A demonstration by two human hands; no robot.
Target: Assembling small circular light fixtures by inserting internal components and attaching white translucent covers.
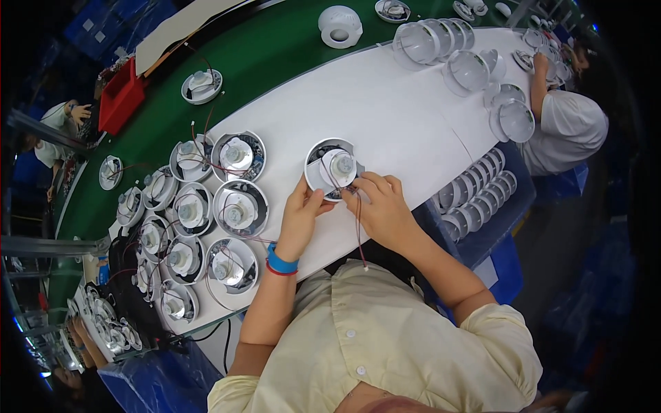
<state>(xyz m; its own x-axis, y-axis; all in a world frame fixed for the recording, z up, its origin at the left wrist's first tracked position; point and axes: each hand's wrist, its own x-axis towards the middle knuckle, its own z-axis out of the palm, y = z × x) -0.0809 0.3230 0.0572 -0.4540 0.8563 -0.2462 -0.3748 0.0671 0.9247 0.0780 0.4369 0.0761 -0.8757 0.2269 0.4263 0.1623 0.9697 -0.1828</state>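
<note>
One round white housing (332,169) held up between a left hand (301,215) and a right hand (387,215)

Reading the clock around that housing: small pale labels (87,24) on blue plastic at ten o'clock are too tiny to make out.

The housing sits above the near edge of a smooth, matte white worktop (385,96). It is a shallow, smooth-rimmed bowl, its open side showing a white ring, a pale round lens-like centre and a dark strip of electronics. The left hand is curled snugly about the lower-left rim, thumb on the near side. The right hand is half closed, its fingertips at the lower-right rim beside thin wires (359,227); whether they pinch wires or rim I cannot tell. The wires dangle toward five o'clock, ending in a small white plug (365,267).

From eight to nine o'clock crowd similar open bowls (237,210), trailing dark red leads. Glossy, transparent domes (468,71) stand from one to nearly three o'clock, near a co-worker (571,127) in white. Just past three, a blue crate (527,195) carries rows of shiny cup shapes (482,193). At twelve, a rounded white casing (340,27) rests on a green surface (275,45); toward ten lies an angular red bin (122,96).
</note>
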